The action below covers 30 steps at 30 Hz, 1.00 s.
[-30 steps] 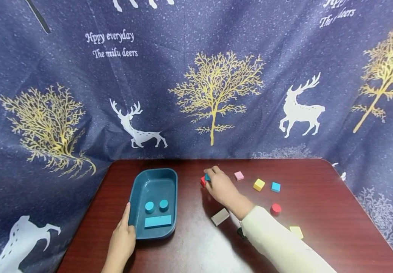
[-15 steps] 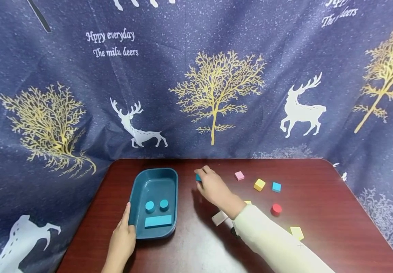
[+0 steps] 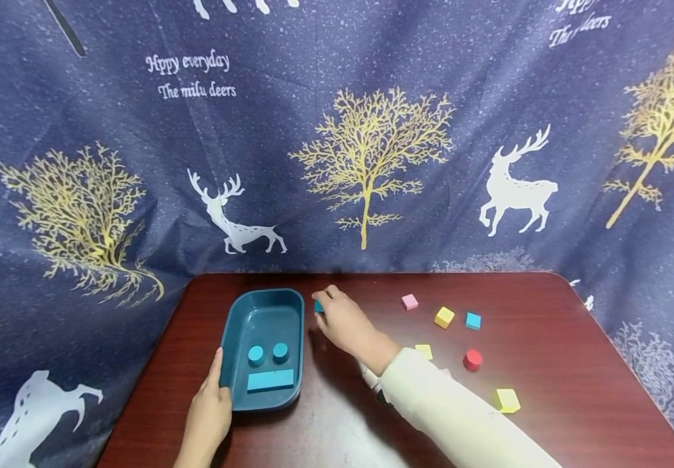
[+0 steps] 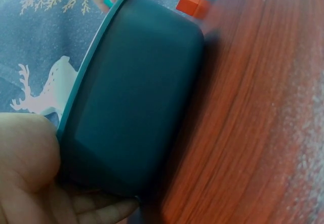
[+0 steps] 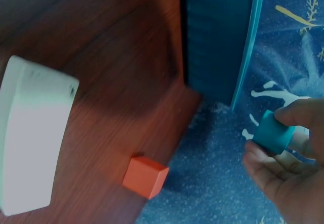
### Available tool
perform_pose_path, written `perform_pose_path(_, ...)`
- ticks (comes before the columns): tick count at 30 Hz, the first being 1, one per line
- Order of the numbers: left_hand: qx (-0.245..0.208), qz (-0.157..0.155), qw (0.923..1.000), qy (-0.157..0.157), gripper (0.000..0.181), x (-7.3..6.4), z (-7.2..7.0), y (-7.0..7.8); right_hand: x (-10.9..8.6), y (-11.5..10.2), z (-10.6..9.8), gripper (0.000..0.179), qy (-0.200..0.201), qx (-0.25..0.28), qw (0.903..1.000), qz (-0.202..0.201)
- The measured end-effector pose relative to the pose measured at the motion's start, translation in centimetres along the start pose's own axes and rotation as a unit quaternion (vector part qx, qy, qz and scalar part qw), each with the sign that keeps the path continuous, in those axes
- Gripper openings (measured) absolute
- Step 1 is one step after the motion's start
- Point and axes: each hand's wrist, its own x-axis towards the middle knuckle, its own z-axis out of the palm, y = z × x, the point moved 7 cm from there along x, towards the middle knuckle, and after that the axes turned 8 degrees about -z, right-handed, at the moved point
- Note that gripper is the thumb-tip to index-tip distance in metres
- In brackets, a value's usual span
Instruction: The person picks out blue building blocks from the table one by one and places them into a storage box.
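Observation:
A teal tray (image 3: 269, 325) stands at the left of the table, holding two light-blue cylinders (image 3: 257, 355) and a long light-blue block (image 3: 270, 380). My left hand (image 3: 209, 404) grips its near left side; in the left wrist view the fingers (image 4: 109, 211) bend under the tray's end. Just off the tray's far right rim, my right hand (image 3: 348, 325) pinches a small teal block (image 5: 273, 133) between thumb and fingers, raised above the table. A red block (image 5: 146, 177) lies beneath this hand, hidden from the head view.
A whitish block (image 5: 38, 138) and a dark piece (image 3: 382, 396) lie partly under the right sleeve. Farther right are a pink block (image 3: 409, 301), a yellow cube (image 3: 444, 317), a blue block (image 3: 473, 321), a red cylinder (image 3: 472, 359) and pale yellow blocks (image 3: 508, 400). Patterned cloth hangs behind.
My right hand has moved left with the teal block, from over the red block to beside the tray's rim. The left hand and the tray have stayed still.

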Motion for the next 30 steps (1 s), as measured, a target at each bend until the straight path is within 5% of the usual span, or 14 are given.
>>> perform_pose_path(21, -0.002, -0.007, 1.0, 0.004, 0.074, 0.1, 0.0, -0.3, 1.3, -3.2, 3.6, 0.039, -0.081, 0.005, 0.9967, -0.008)
perform_pose_path(30, 0.0, -0.01, 0.9999, 0.004, 0.074, 0.1, 0.1, -0.3, 1.8, -4.4, 5.0, 0.038, -0.085, -0.005, 0.9957, -0.036)
